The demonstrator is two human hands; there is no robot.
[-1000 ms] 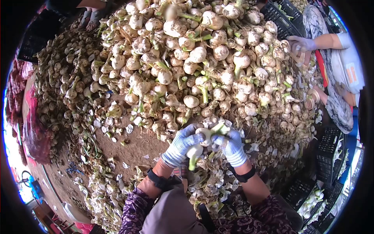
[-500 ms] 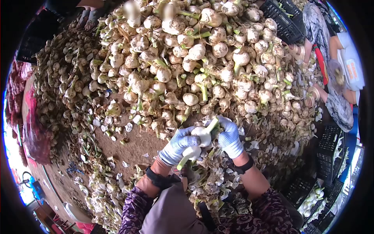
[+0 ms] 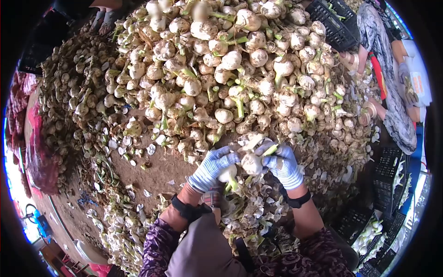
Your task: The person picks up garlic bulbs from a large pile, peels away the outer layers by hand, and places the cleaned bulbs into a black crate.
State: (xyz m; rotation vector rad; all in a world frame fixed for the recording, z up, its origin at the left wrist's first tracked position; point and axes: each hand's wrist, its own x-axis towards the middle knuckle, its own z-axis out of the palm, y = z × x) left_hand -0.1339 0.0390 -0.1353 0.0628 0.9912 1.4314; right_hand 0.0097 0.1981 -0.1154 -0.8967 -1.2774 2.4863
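In striped white-and-blue gloves, both my hands are together in front of the pile. My left hand (image 3: pixel 213 169) is curled around a clean white garlic bulb (image 3: pixel 227 175), whose green stem hangs downward. A duller garlic bulb (image 3: pixel 251 165) sits between the two hands, with my right hand (image 3: pixel 284 168) closed at its right side. A green stem (image 3: pixel 271 149) sticks out by the right fingers. Another pale stem piece (image 3: pixel 253 141) shows above the bulb, partly blurred. The left fingertips point toward the duller bulb.
A large heap of unpeeled garlic (image 3: pixel 230 87) lies ahead. Loose skins (image 3: pixel 247 207) cover the ground below my hands. Black crates (image 3: pixel 387 177) stand at right, one with white garlic (image 3: pixel 369 237). Another person's patterned sleeve (image 3: pixel 380 51) shows at upper right.
My right hand has moved right and slightly down, and its fingers have shifted on the garlic. The clean bulb's stem in my left hand now points down to the right instead of down-left.
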